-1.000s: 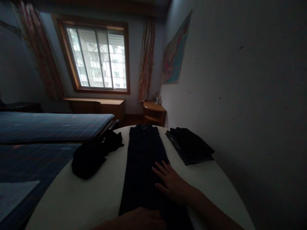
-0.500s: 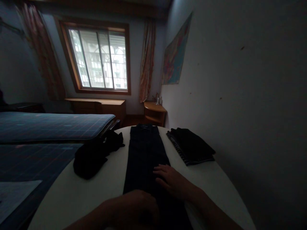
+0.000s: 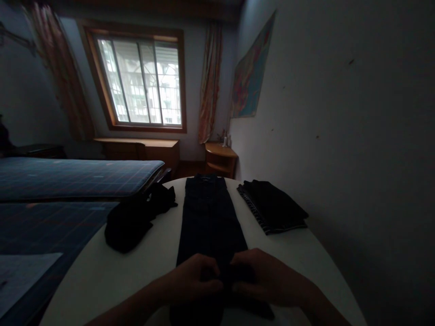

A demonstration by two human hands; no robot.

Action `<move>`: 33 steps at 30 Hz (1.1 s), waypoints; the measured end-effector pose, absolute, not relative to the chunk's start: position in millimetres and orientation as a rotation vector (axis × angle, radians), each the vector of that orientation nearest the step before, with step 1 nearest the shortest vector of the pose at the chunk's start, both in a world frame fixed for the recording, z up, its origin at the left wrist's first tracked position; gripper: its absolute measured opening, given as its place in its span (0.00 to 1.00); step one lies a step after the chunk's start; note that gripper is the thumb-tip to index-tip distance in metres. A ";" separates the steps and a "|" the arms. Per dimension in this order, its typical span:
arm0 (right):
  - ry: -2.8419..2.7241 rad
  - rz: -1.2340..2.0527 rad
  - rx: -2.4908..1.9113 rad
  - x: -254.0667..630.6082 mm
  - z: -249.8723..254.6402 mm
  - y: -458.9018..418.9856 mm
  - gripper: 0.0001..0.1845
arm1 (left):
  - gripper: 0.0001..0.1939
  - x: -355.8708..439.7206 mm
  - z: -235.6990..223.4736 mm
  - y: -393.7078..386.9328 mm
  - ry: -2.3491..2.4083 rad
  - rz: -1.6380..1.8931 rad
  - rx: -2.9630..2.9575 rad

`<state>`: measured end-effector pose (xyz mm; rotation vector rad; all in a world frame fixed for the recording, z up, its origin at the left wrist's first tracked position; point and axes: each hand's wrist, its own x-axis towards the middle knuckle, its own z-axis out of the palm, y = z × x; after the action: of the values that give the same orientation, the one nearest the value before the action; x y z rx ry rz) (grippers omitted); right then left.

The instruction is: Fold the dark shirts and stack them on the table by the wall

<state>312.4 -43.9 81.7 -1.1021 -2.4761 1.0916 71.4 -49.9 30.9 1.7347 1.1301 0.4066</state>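
Note:
A dark navy garment (image 3: 210, 222) lies lengthwise down the round table (image 3: 149, 253), folded into a long strip. Its far end shows what looks like a collar or waistband. Over its near part, my left hand (image 3: 192, 278) has its fingers curled in a pinch on the cloth. Just beside it, my right hand (image 3: 272, 274) grips the same garment, thumb and fingers closed around the fabric. Some cloth is bunched between and below the hands, where the dim light hides detail.
A crumpled black garment (image 3: 131, 222) lies at the table's left side. On the right rests a folded dark pile (image 3: 273, 206) with a striped edge. Beds with plaid mattresses (image 3: 78, 176) stand left, a wall (image 3: 356, 158) right. Farther back are a desk (image 3: 156, 144) and corner shelf (image 3: 220, 151).
My right hand has come nearer from lying spread on the garment and now grips it beside my left. The near part of the garment is now lifted and bunched.

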 end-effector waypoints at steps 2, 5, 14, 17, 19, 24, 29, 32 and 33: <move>-2.423 1.068 -1.126 308.5 79.3 -43.9 0.08 | 0.17 71.2 36.5 -50.6 1.095 0.427 1.769; -2.338 1.022 -1.181 305.9 77.5 -41.2 0.09 | 0.20 61.7 53.9 -51.0 1.018 0.488 1.810; -2.140 0.961 -1.284 302.7 63.8 -22.0 0.11 | 0.46 26.3 84.9 -50.9 1.115 0.414 1.806; -2.102 1.015 -1.301 306.0 60.8 -18.6 0.15 | 0.32 32.1 75.4 -47.8 1.255 0.456 1.806; -2.093 1.139 -1.287 314.7 63.9 -18.8 0.21 | 0.24 34.2 69.7 -43.7 1.291 0.496 1.817; -2.311 1.476 -1.144 348.8 83.8 -25.3 0.64 | 0.17 27.3 58.7 -30.7 1.328 0.506 1.745; -2.088 1.627 -1.155 361.3 79.9 -18.2 0.64 | 0.20 21.2 53.1 -22.6 1.262 0.559 1.665; -2.016 1.454 -1.126 359.4 66.6 -6.1 0.39 | 0.21 21.4 55.0 -21.1 1.249 0.625 1.586; -1.994 1.384 -1.115 358.3 62.7 -2.9 0.31 | 0.21 20.9 55.9 -20.7 1.242 0.641 1.570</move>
<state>358.3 -2.9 62.7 -1.1147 -1.9935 1.3839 20.9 -20.7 55.9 1.5699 1.2421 0.6412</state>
